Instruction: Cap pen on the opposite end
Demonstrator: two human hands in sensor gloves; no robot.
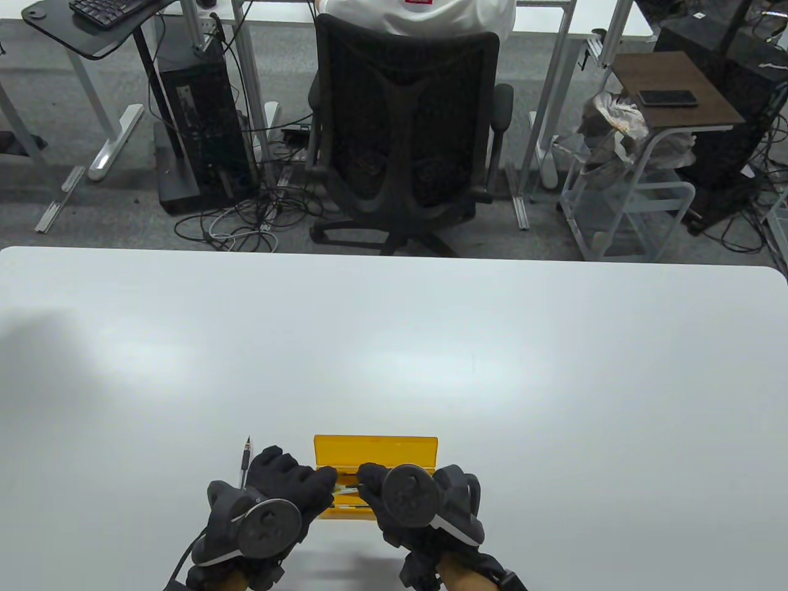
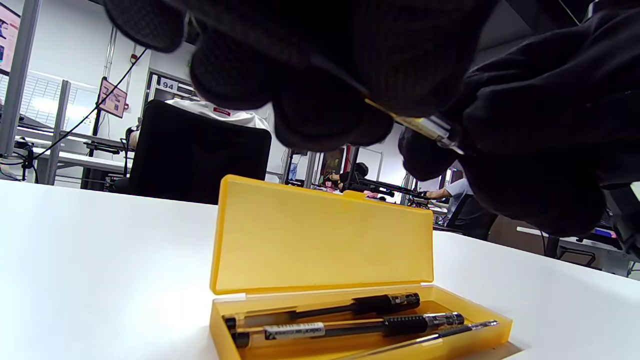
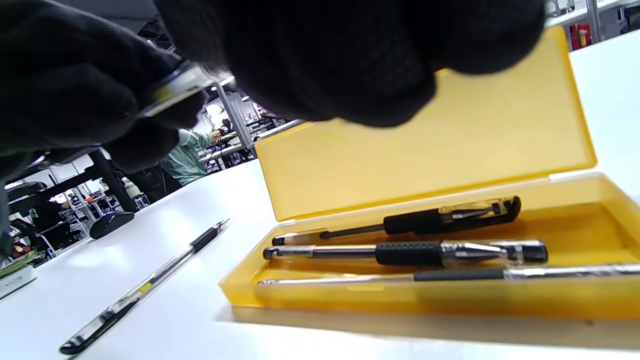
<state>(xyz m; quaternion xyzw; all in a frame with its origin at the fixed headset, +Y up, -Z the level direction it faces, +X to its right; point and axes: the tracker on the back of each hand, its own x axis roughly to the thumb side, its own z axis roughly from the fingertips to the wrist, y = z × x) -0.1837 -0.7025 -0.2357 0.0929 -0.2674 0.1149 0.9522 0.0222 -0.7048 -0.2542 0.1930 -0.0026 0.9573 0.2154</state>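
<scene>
Clearly, both gloved hands meet above the open case, near the table's front edge.
Left hand: the black-gloved left hand [image 1: 280, 492] has its fingers [image 2: 320, 115] curled around one end of a slim clear-barrelled pen with a yellowish label [image 2: 417, 126], gripping it above the case.
Right hand: the black-gloved right hand [image 1: 418, 502] closes its fingers [image 3: 350, 65] on the other end of that same pen [image 3: 175, 87]; whether it pinches a cap or the barrel cannot be told.
Held pen: it spans the small gap between the two hands, lifted off the table, over the front part of the case; both of its ends are hidden inside the gloves.
Case: a translucent yellow plastic pencil case [image 1: 375, 449] lies on the white table [image 1: 394, 345] with its lid standing upright at the back.
Case contents: three black-grip pens with clear barrels [image 3: 410, 250] lie side by side along the tray, parallel to its long side.
Loose pen: a further uncapped black-and-clear pen [image 1: 245, 460] lies flat on the table just left of the case, beside the left hand, its tip pointing away from the person.
Background: a black mesh office chair [image 1: 409, 123] stands beyond the table's far edge.
</scene>
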